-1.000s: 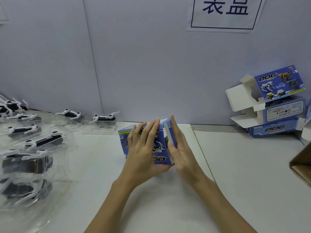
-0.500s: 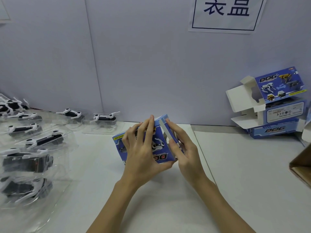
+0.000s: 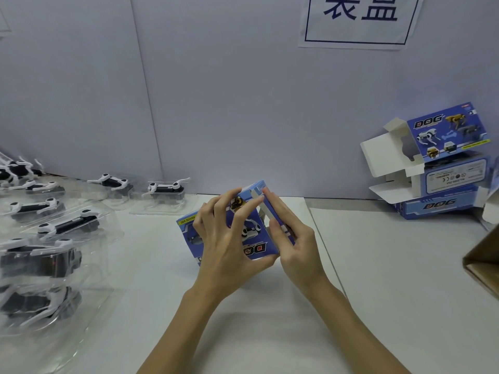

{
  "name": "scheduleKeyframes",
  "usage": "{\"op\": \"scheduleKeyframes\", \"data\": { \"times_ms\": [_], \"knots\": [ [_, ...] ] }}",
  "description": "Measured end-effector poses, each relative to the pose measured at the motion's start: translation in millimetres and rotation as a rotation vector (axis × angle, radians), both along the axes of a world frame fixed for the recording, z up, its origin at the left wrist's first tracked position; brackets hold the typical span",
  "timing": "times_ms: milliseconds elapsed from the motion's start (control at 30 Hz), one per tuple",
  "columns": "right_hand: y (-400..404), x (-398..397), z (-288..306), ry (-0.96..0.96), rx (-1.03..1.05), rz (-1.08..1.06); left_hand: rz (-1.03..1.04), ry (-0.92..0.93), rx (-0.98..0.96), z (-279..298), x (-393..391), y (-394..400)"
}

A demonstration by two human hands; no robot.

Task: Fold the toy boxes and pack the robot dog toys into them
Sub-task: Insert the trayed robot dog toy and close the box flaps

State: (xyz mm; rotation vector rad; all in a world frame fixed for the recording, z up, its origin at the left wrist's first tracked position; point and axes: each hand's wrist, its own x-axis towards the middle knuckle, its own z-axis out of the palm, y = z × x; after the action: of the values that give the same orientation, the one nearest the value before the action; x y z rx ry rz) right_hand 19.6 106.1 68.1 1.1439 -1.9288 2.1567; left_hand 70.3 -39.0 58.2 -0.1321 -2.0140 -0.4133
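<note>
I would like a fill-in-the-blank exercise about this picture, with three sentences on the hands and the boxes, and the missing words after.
1. Both hands hold one ____ toy box above the table.
2. The left hand lies over the printed face, while the right hand works on the box's ____ end.
3. The robot dog toys in clear trays lie on the ____ side of the table.

Missing words: blue; right; left

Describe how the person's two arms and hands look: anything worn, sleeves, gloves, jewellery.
Both hands are bare: no gloves on the left hand or the right hand. Both forearms are uncovered as far as the bottom edge of the frame, with no sleeve in view. No watch, bracelet or ring shows. The fingernails visible look short and unpainted.
</note>
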Motion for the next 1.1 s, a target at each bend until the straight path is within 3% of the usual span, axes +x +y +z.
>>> {"op": "scheduleKeyframes", "data": {
  "times_ms": [333,500,633,833,967,1100],
  "knots": [
    [-0.5,3.7,7.6,-0.01,0.008,-0.003,0.12,0.027,-0.074,3.3,-0.2,-2.4],
    [-3.6,2.3,1.0,0.14,0.115,-0.041,0.132,0.029,-0.092,3.6,1.4,-5.5],
    [-8.2,2.6,-1.4,0.108,0.224,-0.008,0.087,0.046,-0.088,4.4,1.5,-8.5],
    [-4.0,4.4,-0.5,0.162,0.053,-0.035,0.086,0.077,-0.002,7.6,3.3,-11.4],
    [-4.9,8.3,0.1,0.281,0.057,-0.126,0.088,0.086,0.126,11.1,6.7,-12.3],
    [-9.9,13.4,-0.9,0.244,0.038,-0.132,0.097,0.077,0.11,11.4,7.1,-12.4]
  ]
}}
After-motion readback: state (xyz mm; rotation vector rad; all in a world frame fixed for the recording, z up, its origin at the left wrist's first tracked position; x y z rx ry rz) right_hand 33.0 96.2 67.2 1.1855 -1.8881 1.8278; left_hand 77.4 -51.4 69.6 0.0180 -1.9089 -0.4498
